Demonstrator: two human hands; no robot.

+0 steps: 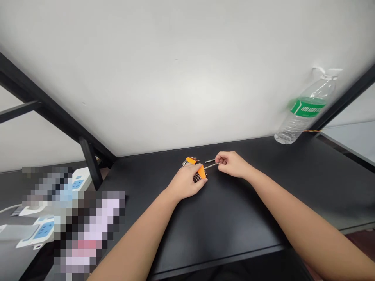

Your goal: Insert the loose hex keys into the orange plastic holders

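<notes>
On the black desk, my left hand [187,180] is closed around an orange holder [202,171] filled with several thin metal rods that look like hex keys. A second orange part [191,160] of it, also with rods through it, shows just beyond my fingers. To the right, my right hand [231,164] pinches a slim metal hex key [211,166], whose far end reaches the holder. Another short metal rod [210,160] shows behind it, close to my right fingertips; whether they touch it I cannot tell.
A clear plastic bottle [304,107] with a green label stands at the back right against the white wall [187,78]. White power strips [43,230] with blue sockets and a blurred-out item [93,230] are at the left. Black frame bars [58,113] flank the desk [228,226].
</notes>
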